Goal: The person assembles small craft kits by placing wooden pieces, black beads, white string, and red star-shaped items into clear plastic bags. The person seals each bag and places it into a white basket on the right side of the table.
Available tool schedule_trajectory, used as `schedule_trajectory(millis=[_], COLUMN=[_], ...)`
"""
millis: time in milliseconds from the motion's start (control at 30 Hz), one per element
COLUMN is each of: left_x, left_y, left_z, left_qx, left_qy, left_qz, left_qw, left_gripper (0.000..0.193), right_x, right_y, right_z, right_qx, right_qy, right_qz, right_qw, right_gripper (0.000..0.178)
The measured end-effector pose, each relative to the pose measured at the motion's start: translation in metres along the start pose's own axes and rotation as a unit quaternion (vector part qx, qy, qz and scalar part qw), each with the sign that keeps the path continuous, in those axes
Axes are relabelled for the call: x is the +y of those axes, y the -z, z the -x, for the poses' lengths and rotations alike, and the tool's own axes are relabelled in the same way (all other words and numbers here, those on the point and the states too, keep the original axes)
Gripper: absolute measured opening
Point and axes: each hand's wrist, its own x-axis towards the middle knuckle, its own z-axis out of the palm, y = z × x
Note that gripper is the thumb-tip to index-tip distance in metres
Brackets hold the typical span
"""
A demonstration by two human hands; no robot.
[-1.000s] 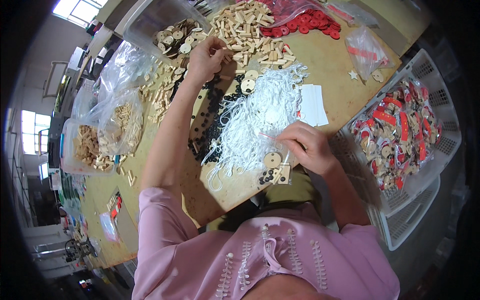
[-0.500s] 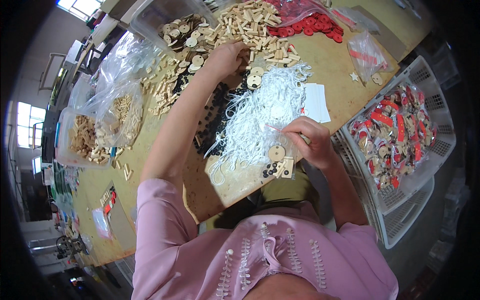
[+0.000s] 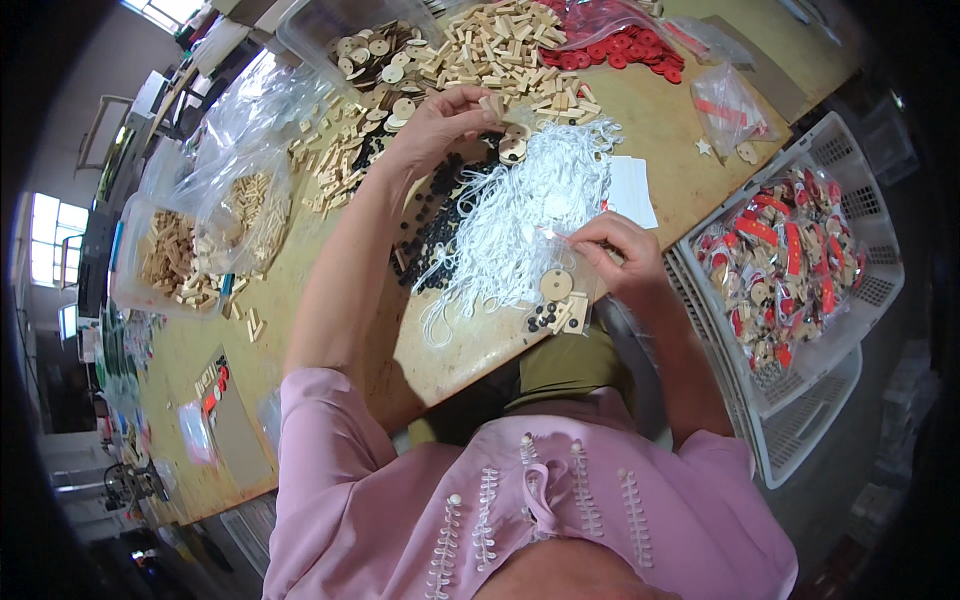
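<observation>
My left hand (image 3: 445, 125) is closed in a pinch on a small wooden block (image 3: 491, 104), beside the near edge of a heap of wooden blocks (image 3: 490, 45). Below that hand, black beads (image 3: 430, 225) lie scattered. My right hand (image 3: 618, 250) grips the top of a clear plastic bag (image 3: 566, 262) between thumb and fingers. Through the bag show a round wooden disc (image 3: 556, 284), several black beads and some wooden blocks. A tangle of white cords (image 3: 525, 215) lies between my hands.
Wooden discs (image 3: 385, 60) and red discs (image 3: 625, 52) are piled at the far side. White cards (image 3: 631, 190) lie right of the cords. A white basket (image 3: 790, 385) with filled bags stands at right. At left sits a clear tub (image 3: 170, 260) of blocks.
My left hand has drawn back a little from the heap, and a wooden block now shows at its fingertips. My right hand and the bag have shifted slightly.
</observation>
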Motion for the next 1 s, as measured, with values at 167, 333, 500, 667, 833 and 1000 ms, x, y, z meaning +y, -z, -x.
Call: schedule_trajectory(millis=[167, 333, 500, 667, 833, 1000], left_x=[0.009, 0.034, 0.041, 0.048, 0.003, -0.001], left_y=[-0.026, -0.066, -0.076, -0.06, 0.008, -0.001], left_z=[0.053, 0.099, 0.12, 0.132, 0.085, 0.037], left_qx=[-0.111, -0.2, -0.249, -0.078, 0.091, 0.113], left_qy=[-0.023, -0.068, -0.086, -0.073, -0.041, -0.121], left_qz=[0.154, 0.08, 0.033, -0.011, -0.278, -0.549], left_qw=[0.982, 0.974, 0.964, 0.994, 0.955, 0.819], left_gripper=[0.038, 0.041, 0.039, 0.028, 0.016, 0.026], right_x=[-0.039, -0.083, -0.099, -0.099, -0.069, -0.012], right_y=[0.008, 0.007, 0.002, 0.002, -0.001, -0.008], right_z=[-0.001, -0.013, -0.017, -0.013, -0.002, -0.003], right_qx=[-0.06, -0.134, -0.139, -0.142, -0.087, -0.049], right_qy=[-0.048, 0.018, 0.057, 0.059, 0.017, -0.037], right_qz=[-0.031, 0.011, 0.023, 0.033, -0.04, -0.058], right_qw=[0.997, 0.991, 0.988, 0.988, 0.995, 0.996], right_gripper=[0.007, 0.007, 0.008, 0.009, 0.006, 0.006])
